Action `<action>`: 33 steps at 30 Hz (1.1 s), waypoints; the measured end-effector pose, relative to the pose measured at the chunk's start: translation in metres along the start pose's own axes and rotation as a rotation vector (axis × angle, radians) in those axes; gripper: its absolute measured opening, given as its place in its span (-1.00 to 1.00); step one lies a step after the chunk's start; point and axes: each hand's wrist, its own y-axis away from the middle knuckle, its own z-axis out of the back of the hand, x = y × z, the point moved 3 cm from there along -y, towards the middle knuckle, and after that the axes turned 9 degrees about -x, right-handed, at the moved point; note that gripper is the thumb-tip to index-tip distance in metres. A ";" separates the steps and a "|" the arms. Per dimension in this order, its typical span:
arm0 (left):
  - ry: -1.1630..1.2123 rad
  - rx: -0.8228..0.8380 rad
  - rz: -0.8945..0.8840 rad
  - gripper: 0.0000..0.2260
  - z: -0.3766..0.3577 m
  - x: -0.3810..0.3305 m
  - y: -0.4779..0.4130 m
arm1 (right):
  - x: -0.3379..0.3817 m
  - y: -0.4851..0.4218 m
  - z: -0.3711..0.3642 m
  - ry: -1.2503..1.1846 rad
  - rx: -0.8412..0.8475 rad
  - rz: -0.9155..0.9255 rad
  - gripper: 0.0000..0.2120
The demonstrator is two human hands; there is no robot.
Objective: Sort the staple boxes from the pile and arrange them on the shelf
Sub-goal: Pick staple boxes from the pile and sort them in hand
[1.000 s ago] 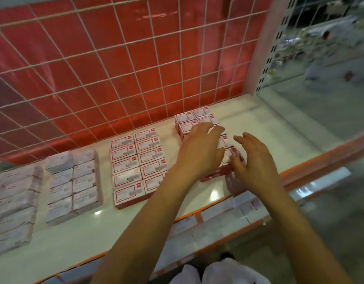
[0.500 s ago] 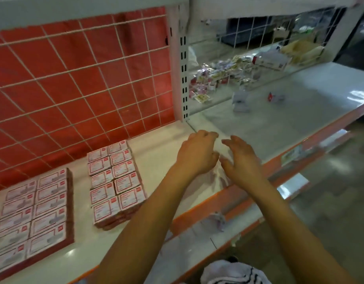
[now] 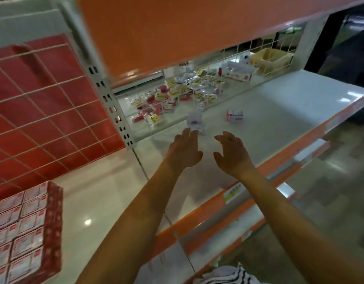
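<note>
Both my hands hover empty over the white shelf (image 3: 269, 119). My left hand (image 3: 184, 152) has loosely spread fingers and reaches toward a small pale staple box (image 3: 194, 120) just beyond its fingertips. My right hand (image 3: 231, 153) is beside it, fingers apart. Another red-and-white staple box (image 3: 235, 115) lies alone farther back on the right. A pile of small red, yellow and white packets (image 3: 177, 95) lies behind the wire mesh. A stacked block of red-and-white staple boxes (image 3: 25, 226) stands at the lower left.
An orange upper shelf front (image 3: 166, 33) overhangs the view. A perforated upright post (image 3: 113, 103) divides the red-backed left bay from the right bay. A larger white-and-red carton (image 3: 235, 73) and a yellow wire-fronted box (image 3: 269, 59) sit at the back right. An orange rail (image 3: 279, 171) edges the shelf.
The view has swung right, away from the arranged stacks toward the right bay. Both hands left the stacked boxes and moved, empty, toward the loose boxes.
</note>
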 end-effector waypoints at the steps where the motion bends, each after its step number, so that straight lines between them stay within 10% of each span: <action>1: -0.012 0.028 0.004 -0.36 -0.004 -0.001 -0.009 | -0.009 -0.009 0.002 0.016 0.002 -0.015 -0.51; 10: -0.076 0.105 0.003 -0.40 -0.020 -0.002 -0.071 | -0.063 -0.083 0.009 0.055 -0.148 -0.061 -0.46; 17: -0.007 0.130 0.048 -0.58 -0.032 0.001 -0.091 | -0.086 -0.124 -0.002 0.121 0.083 -0.111 -0.29; 25: 0.016 0.037 0.170 -0.69 -0.037 -0.004 -0.096 | -0.078 -0.127 -0.006 0.087 -0.032 -0.118 -0.60; 33: 0.044 0.013 0.196 -0.69 -0.034 -0.005 -0.085 | -0.060 -0.107 -0.010 0.051 -0.023 -0.086 -0.49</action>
